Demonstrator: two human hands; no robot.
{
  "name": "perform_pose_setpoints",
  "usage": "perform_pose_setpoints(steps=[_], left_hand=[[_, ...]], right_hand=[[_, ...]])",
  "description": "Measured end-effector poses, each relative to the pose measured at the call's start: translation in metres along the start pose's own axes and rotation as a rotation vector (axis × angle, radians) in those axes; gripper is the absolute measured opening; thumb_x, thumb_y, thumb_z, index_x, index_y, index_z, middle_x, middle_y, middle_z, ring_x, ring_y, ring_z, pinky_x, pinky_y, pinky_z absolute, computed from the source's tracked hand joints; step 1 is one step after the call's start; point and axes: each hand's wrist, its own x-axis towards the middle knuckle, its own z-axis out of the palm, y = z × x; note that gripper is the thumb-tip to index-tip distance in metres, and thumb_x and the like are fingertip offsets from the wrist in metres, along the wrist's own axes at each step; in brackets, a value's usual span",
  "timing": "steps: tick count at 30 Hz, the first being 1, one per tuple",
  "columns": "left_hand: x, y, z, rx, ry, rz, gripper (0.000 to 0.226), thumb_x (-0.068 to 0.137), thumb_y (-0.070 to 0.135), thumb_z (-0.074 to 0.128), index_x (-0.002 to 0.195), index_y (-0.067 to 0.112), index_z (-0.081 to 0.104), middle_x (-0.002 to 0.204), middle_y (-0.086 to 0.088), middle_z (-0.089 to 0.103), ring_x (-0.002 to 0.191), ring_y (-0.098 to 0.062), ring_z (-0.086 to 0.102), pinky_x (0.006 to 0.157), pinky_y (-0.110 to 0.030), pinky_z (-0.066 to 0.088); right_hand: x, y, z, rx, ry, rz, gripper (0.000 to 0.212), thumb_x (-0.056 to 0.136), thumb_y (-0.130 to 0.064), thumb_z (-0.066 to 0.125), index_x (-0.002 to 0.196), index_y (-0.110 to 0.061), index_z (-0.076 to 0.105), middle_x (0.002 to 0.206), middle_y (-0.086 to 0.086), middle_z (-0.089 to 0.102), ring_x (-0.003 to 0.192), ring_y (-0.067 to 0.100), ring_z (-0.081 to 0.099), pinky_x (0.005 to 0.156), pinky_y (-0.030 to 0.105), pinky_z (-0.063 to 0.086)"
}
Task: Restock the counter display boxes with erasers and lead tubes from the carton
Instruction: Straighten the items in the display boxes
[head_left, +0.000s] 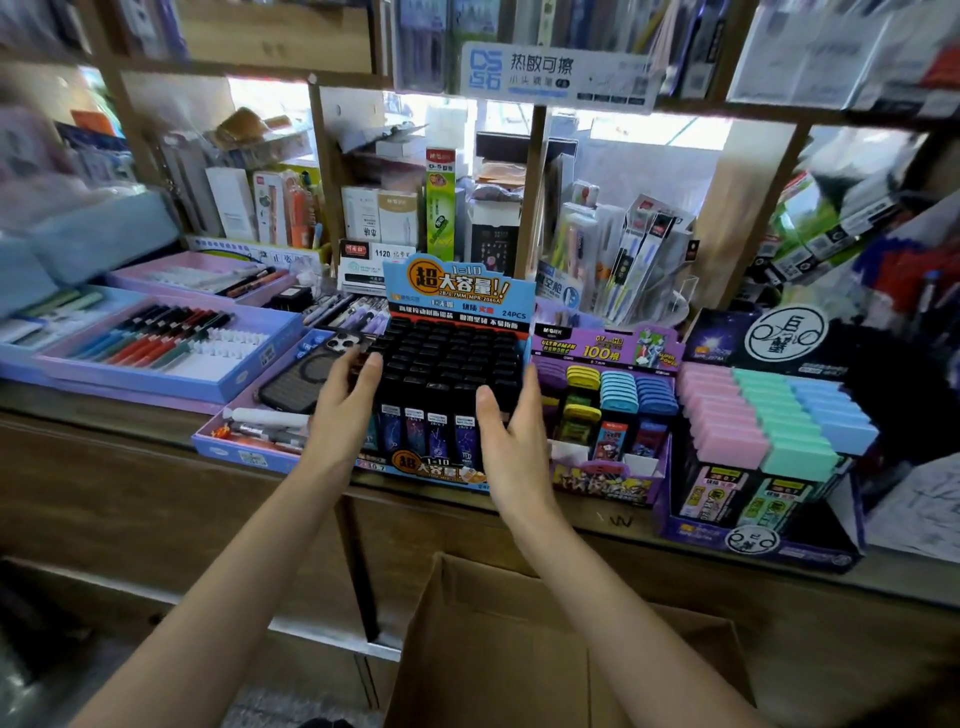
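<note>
1. Nearest the camera, an open brown cardboard carton (519, 649) is seen below the front edge of the wooden desk (156, 467); its contents cannot be made out.
2. On the desk, a blue printed card display box of black-capped lead tubes (452, 374) is flanked by both hands.
3. The left hand (345, 405) is laid against the box's left side, fingers spread and apart, nothing enclosed.
4. The right hand (511, 415) is set against the right side, thumb across the front tubes, fingers apart; a firm clamp cannot be confirmed.
5. The box is judged light but thin-walled, its upright tubes loose and liable to tip; it is best held low on both side walls.
6. A purple display box of coloured-cap lead tubes (608, 415) stands just beside it, to the right.
</note>
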Motion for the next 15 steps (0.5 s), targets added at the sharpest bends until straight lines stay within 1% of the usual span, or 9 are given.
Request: perform_pose_setpoints(steps=[2, 3, 5, 7, 9, 11, 12, 13, 15], left_hand=[[0.0, -0.003, 0.005, -0.005, -0.009, 0.006, 0.027, 0.098, 0.038, 0.042, 0.123, 0.029, 0.048, 0.106, 0.024, 0.054, 0.095, 0.018, 0.051, 0.081, -0.003, 0.036], [-0.001, -0.003, 0.006, -0.008, -0.016, 0.002, 0.023, 0.099, 0.039, 0.04, 0.119, 0.031, 0.05, 0.105, 0.024, 0.055, 0.092, 0.02, 0.051, 0.079, -0.003, 0.037], [-0.001, -0.004, 0.005, -0.028, -0.033, -0.013, 0.033, 0.098, 0.047, 0.037, 0.122, 0.03, 0.052, 0.111, 0.022, 0.055, 0.103, 0.009, 0.05, 0.088, -0.013, 0.036], [0.004, -0.003, -0.001, -0.011, -0.054, -0.018, 0.043, 0.094, 0.057, 0.036, 0.127, 0.033, 0.05, 0.115, 0.027, 0.051, 0.111, 0.002, 0.044, 0.092, -0.017, 0.03], [0.016, 0.001, -0.005, -0.022, -0.072, -0.055, 0.057, 0.091, 0.062, 0.037, 0.137, 0.029, 0.044, 0.13, 0.022, 0.045, 0.122, -0.002, 0.038, 0.099, -0.023, 0.026], [0.029, 0.008, -0.004, -0.079, -0.103, -0.105, 0.06, 0.091, 0.06, 0.04, 0.141, 0.027, 0.042, 0.144, 0.013, 0.041, 0.132, -0.009, 0.036, 0.109, -0.033, 0.025], [0.035, 0.011, -0.001, -0.12, -0.121, -0.132, 0.055, 0.091, 0.058, 0.043, 0.138, 0.028, 0.046, 0.143, 0.011, 0.045, 0.132, -0.01, 0.039, 0.111, -0.035, 0.028], [0.039, 0.013, 0.002, -0.161, -0.139, -0.146, 0.047, 0.092, 0.054, 0.045, 0.131, 0.03, 0.052, 0.134, 0.014, 0.054, 0.125, -0.005, 0.047, 0.108, -0.031, 0.035], [0.041, 0.013, 0.01, -0.227, -0.152, -0.148, 0.025, 0.096, 0.04, 0.045, 0.115, 0.035, 0.061, 0.109, 0.021, 0.067, 0.1, 0.005, 0.062, 0.084, -0.015, 0.049]], right_hand=[[0.0, 0.002, 0.011, 0.028, -0.041, 0.02, 0.073, 0.097, -0.044, 0.041, 0.149, -0.028, -0.007, 0.158, -0.014, -0.007, 0.143, 0.001, -0.003, 0.117, 0.028, 0.004], [-0.001, 0.003, 0.015, 0.042, -0.058, 0.021, 0.075, 0.096, -0.045, 0.041, 0.149, -0.029, -0.009, 0.157, -0.016, -0.008, 0.142, 0.0, -0.004, 0.117, 0.028, 0.004], [0.001, 0.004, 0.016, 0.066, -0.064, 0.036, 0.075, 0.095, -0.049, 0.04, 0.149, -0.031, -0.009, 0.156, -0.018, -0.007, 0.141, -0.001, -0.003, 0.115, 0.025, 0.004], [0.008, 0.003, 0.012, 0.086, -0.034, 0.048, 0.072, 0.095, -0.052, 0.038, 0.15, -0.031, -0.004, 0.157, -0.017, -0.003, 0.143, 0.001, 0.0, 0.115, 0.028, 0.007], [0.021, -0.001, 0.008, 0.136, 0.003, 0.077, 0.071, 0.095, -0.052, 0.037, 0.15, -0.029, 0.0, 0.158, -0.014, 0.001, 0.144, 0.006, 0.003, 0.117, 0.032, 0.009], [0.034, -0.007, 0.009, 0.176, 0.024, 0.109, 0.069, 0.096, -0.052, 0.036, 0.151, -0.027, 0.002, 0.159, -0.011, 0.003, 0.145, 0.01, 0.005, 0.119, 0.037, 0.011], [0.04, -0.009, 0.011, 0.182, 0.034, 0.12, 0.069, 0.096, -0.052, 0.036, 0.151, -0.027, 0.004, 0.159, -0.009, 0.005, 0.146, 0.012, 0.006, 0.119, 0.038, 0.012], [0.045, -0.01, 0.012, 0.184, 0.045, 0.125, 0.068, 0.096, -0.051, 0.036, 0.151, -0.026, 0.005, 0.159, -0.008, 0.007, 0.146, 0.013, 0.007, 0.119, 0.039, 0.013], [0.053, -0.008, 0.013, 0.177, 0.064, 0.121, 0.064, 0.097, -0.048, 0.037, 0.151, -0.026, 0.011, 0.158, -0.007, 0.012, 0.145, 0.014, 0.011, 0.118, 0.039, 0.015]])
